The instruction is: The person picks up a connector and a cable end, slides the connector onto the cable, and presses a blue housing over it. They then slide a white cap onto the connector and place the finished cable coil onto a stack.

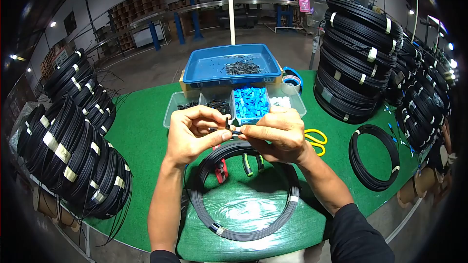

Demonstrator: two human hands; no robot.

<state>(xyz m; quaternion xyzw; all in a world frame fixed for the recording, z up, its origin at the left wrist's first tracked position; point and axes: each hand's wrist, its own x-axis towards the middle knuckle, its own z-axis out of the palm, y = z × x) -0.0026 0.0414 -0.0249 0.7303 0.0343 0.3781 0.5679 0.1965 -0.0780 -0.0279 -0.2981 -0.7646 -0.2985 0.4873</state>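
My left hand is closed, with thumb and fingertips pinching a small black connector part. Right beside it, my right hand pinches a thin dark piece that meets the part between the fingertips; its exact kind is hidden. Beneath both hands a coil of black cable lies on the green table, bound with pale tape. Inside the coil are a red tool and a tool with green and black handles. Just beyond my hands stands a clear divided bin with black parts, blue connectors and white pieces.
A blue tray with small dark pieces stands behind the bin. Stacks of cable coils rise at left and right. Yellow-handled scissors, a tape roll and a single coil lie on the right.
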